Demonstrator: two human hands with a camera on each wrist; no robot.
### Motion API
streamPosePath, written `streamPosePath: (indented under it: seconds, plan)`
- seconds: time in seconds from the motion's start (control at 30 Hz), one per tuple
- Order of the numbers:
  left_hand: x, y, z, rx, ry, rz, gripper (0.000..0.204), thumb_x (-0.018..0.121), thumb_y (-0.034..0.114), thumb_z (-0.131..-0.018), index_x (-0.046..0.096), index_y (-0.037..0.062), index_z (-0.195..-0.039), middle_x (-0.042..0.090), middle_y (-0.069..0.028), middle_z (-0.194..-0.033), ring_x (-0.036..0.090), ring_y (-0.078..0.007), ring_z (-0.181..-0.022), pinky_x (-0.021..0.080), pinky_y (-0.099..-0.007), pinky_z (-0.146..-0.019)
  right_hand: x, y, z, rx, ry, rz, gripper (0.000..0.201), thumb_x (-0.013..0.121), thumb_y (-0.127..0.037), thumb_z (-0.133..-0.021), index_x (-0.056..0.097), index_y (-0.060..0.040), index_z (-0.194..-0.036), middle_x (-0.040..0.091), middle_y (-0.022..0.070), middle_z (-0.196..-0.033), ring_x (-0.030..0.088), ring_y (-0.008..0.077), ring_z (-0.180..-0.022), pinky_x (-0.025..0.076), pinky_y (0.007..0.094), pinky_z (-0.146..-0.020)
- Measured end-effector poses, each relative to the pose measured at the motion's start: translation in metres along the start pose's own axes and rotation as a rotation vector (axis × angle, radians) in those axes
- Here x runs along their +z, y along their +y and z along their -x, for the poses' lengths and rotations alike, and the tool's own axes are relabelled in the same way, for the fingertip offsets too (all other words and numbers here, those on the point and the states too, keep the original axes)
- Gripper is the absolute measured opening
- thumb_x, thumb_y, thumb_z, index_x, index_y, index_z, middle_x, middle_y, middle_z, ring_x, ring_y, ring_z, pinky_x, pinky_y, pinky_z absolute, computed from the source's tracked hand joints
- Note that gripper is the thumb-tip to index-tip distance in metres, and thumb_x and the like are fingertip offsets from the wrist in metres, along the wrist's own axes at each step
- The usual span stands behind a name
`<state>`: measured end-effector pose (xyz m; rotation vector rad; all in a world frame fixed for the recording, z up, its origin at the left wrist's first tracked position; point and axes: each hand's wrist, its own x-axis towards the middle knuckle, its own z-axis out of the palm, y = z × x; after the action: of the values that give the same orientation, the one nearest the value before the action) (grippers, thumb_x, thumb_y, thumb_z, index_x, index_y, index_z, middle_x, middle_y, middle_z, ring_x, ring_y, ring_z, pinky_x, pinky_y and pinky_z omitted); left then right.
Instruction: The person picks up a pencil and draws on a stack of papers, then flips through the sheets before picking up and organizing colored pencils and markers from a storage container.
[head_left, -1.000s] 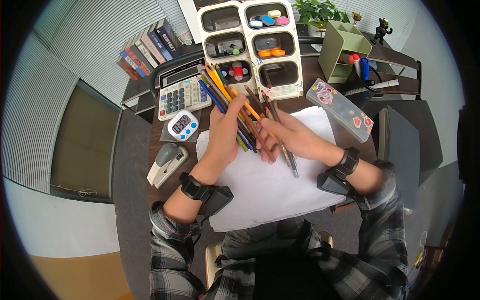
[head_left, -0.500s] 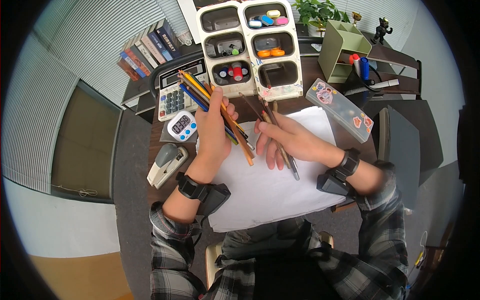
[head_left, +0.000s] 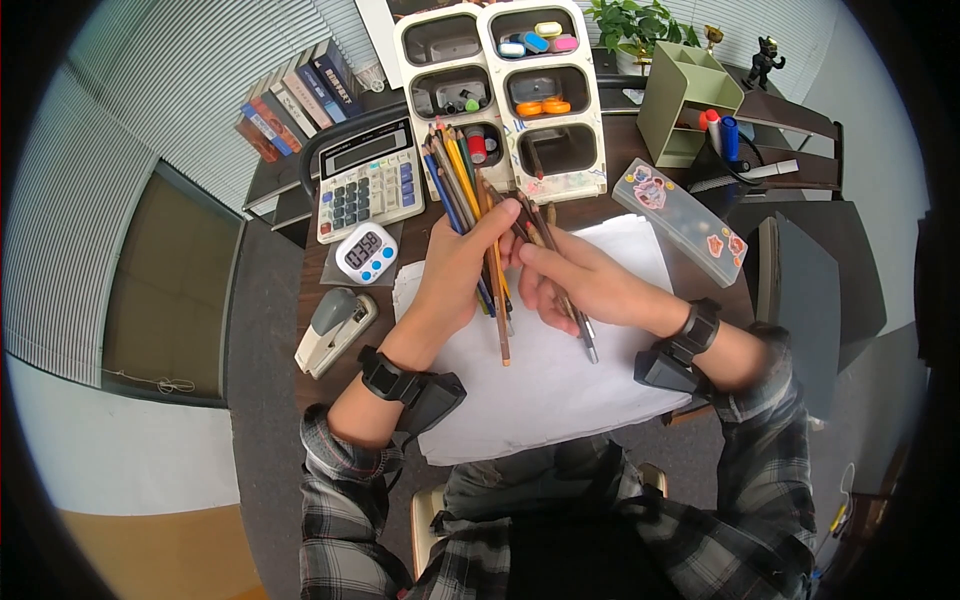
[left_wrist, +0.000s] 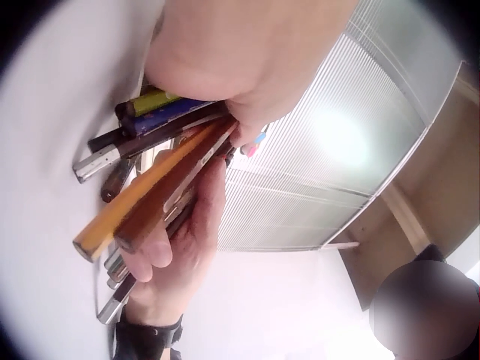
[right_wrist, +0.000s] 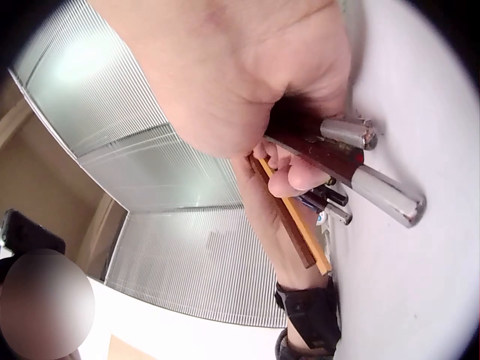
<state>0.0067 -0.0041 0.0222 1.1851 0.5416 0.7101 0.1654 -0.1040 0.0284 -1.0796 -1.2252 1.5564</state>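
Note:
My left hand (head_left: 458, 265) grips a bundle of colored pencils (head_left: 452, 175), blue, yellow, green and brown among them, tips pointing away from me. A brown pencil (head_left: 503, 335) sticks out lowest from that bundle; beside it in the left wrist view runs an orange-yellow pencil (left_wrist: 124, 217). Close on the right, my right hand (head_left: 590, 275) holds several dark brown pencils (head_left: 585, 335). Their silver ends (right_wrist: 390, 196) show below the palm in the right wrist view. The two hands meet near the fingertips, above white paper (head_left: 540, 400). Curled fingers hide the middles of the pencils.
Behind the hands stands a white organizer (head_left: 498, 100) with erasers, orange items and small bottles. A calculator (head_left: 370, 190), timer (head_left: 366, 252) and stapler (head_left: 336, 330) lie left. At right are a clear stickered case (head_left: 680, 220), a pen cup (head_left: 722, 165) and a green holder (head_left: 668, 105).
The left hand swung left with its bundle, away from the right hand, then came back against it. The brown pencil now protrudes further down. The right hand has barely moved.

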Motion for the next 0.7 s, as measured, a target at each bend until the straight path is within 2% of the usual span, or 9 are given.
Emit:
streamPosePath:
  seconds: [0.07, 0.13, 0.23, 0.3, 0.4, 0.47, 0.53, 0.63, 0.7]
  plan:
    - [0.004, 0.003, 0.001, -0.004, 0.022, 0.031, 0.022, 0.066, 0.027, -0.097, 0.06, 0.0067, -0.103, 0.059, -0.0001, -0.078, 0.051, -0.0077, -0.067, 0.042, -0.0228, -0.062, 0.001, 0.001, 0.0, -0.007, 0.009, -0.017, 0.029, 0.037, -0.033, -0.109, 0.04, -0.0047, -0.116, 0.06, 0.0096, -0.079, 0.059, 0.0147, -0.051, 0.046, 0.0238, -0.041]
    - [0.008, 0.007, 0.0, 0.071, 0.153, 0.08, 0.021, 0.07, 0.025, -0.094, 0.061, 0.0069, -0.096, 0.063, -0.0017, -0.08, 0.055, -0.0082, -0.068, 0.044, -0.0236, -0.06, 0.002, 0.004, -0.001, 0.009, 0.079, -0.06, 0.031, 0.038, -0.031, -0.109, 0.042, -0.0019, -0.119, 0.06, 0.011, -0.084, 0.063, 0.0157, -0.06, 0.052, 0.0268, -0.046]
    - [-0.003, 0.006, -0.003, 0.127, 0.253, 0.074, 0.021, 0.069, 0.026, -0.094, 0.061, 0.007, -0.099, 0.066, -0.003, -0.084, 0.057, -0.0085, -0.07, 0.046, -0.024, -0.062, 0.004, 0.003, -0.002, 0.007, 0.11, -0.054, 0.031, 0.039, -0.031, -0.109, 0.041, -0.0011, -0.114, 0.06, 0.0114, -0.086, 0.067, 0.0176, -0.066, 0.055, 0.029, -0.049]
    - [-0.005, 0.009, -0.006, 0.182, 0.379, 0.115, 0.02, 0.068, 0.025, -0.095, 0.059, 0.0075, -0.099, 0.063, -0.003, -0.082, 0.057, -0.0095, -0.069, 0.047, -0.0249, -0.062, 0.003, 0.003, -0.002, 0.01, 0.109, -0.049, 0.031, 0.038, -0.033, -0.109, 0.041, -0.0026, -0.113, 0.061, 0.0112, -0.086, 0.067, 0.0186, -0.065, 0.055, 0.0287, -0.05]
    - [-0.01, 0.011, -0.008, 0.24, 0.426, 0.186, 0.02, 0.068, 0.025, -0.095, 0.058, 0.0083, -0.094, 0.06, -0.0021, -0.077, 0.057, -0.0103, -0.067, 0.046, -0.0247, -0.06, 0.005, 0.001, 0.001, 0.016, 0.119, -0.02, 0.03, 0.039, -0.034, -0.109, 0.042, -0.0045, -0.112, 0.059, 0.0083, -0.081, 0.064, 0.0171, -0.06, 0.051, 0.0266, -0.047]
    - [-0.01, 0.011, -0.007, 0.242, 0.403, 0.195, 0.021, 0.069, 0.025, -0.094, 0.056, 0.0087, -0.09, 0.058, -0.0012, -0.075, 0.055, -0.0088, -0.065, 0.043, -0.0237, -0.057, 0.005, -0.002, 0.002, 0.018, 0.128, 0.006, 0.029, 0.04, -0.034, -0.108, 0.042, -0.0049, -0.111, 0.057, 0.0056, -0.077, 0.06, 0.0147, -0.054, 0.048, 0.0248, -0.044]
    - [-0.008, 0.011, -0.004, 0.178, 0.287, -0.007, 0.02, 0.067, 0.022, -0.095, 0.052, 0.0112, -0.088, 0.052, 0.0018, -0.07, 0.051, -0.0086, -0.064, 0.04, -0.0237, -0.059, 0.002, -0.005, 0.004, 0.037, 0.089, 0.063, 0.024, 0.045, -0.03, -0.108, 0.046, -0.0061, -0.108, 0.048, -0.0016, -0.068, 0.048, 0.0067, -0.051, 0.039, 0.0224, -0.042]
    - [0.001, 0.012, 0.001, 0.169, 0.181, -0.053, 0.019, 0.07, 0.022, -0.094, 0.057, 0.0085, -0.094, 0.052, 0.0017, -0.068, 0.049, -0.0076, -0.062, 0.039, -0.0233, -0.059, 0.009, -0.009, 0.006, 0.008, 0.089, 0.045, 0.022, 0.047, -0.031, -0.107, 0.049, -0.0086, -0.11, 0.041, -0.0061, -0.064, 0.038, 0.0031, -0.049, 0.031, 0.0205, -0.041]
    - [0.003, 0.013, 0.003, 0.142, 0.09, -0.066, 0.022, 0.07, 0.023, -0.094, 0.061, 0.0058, -0.105, 0.054, 0.0009, -0.074, 0.05, -0.0071, -0.066, 0.04, -0.0231, -0.062, 0.009, -0.011, 0.008, -0.002, 0.066, 0.017, 0.023, 0.048, -0.031, -0.107, 0.05, -0.0087, -0.111, 0.041, -0.0066, -0.063, 0.039, 0.003, -0.049, 0.031, 0.0201, -0.041]
